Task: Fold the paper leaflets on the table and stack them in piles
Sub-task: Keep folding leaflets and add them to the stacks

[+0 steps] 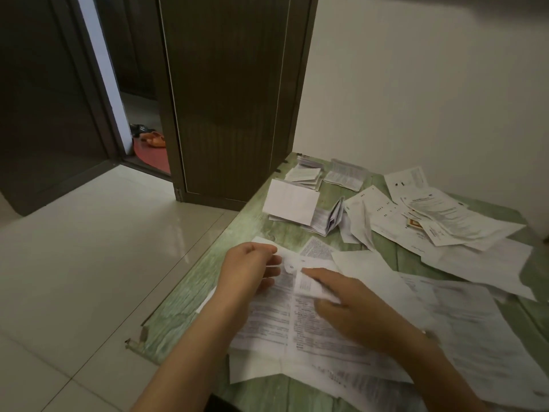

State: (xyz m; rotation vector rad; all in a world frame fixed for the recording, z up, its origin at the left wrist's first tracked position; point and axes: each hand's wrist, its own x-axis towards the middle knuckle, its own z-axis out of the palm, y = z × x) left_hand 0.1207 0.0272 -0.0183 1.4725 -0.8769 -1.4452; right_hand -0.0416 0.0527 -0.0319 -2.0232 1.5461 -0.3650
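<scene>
Your left hand [249, 267] pinches the leaflet [276, 322] lying on the counter [184, 316] between both hands. Your right hand [353, 307] rests on its raised flap; blur hides its grip.

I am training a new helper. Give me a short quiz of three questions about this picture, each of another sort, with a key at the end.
1. True or false: the left hand and the right hand both touch the printed leaflet.
2. Where do the folded piles lie? A) beside the person's arms B) at the far corner of the table, near the door C) on the floor
3. Fill in: the table surface is ___ in colour.
Key: 1 true; 2 B; 3 green.
</scene>
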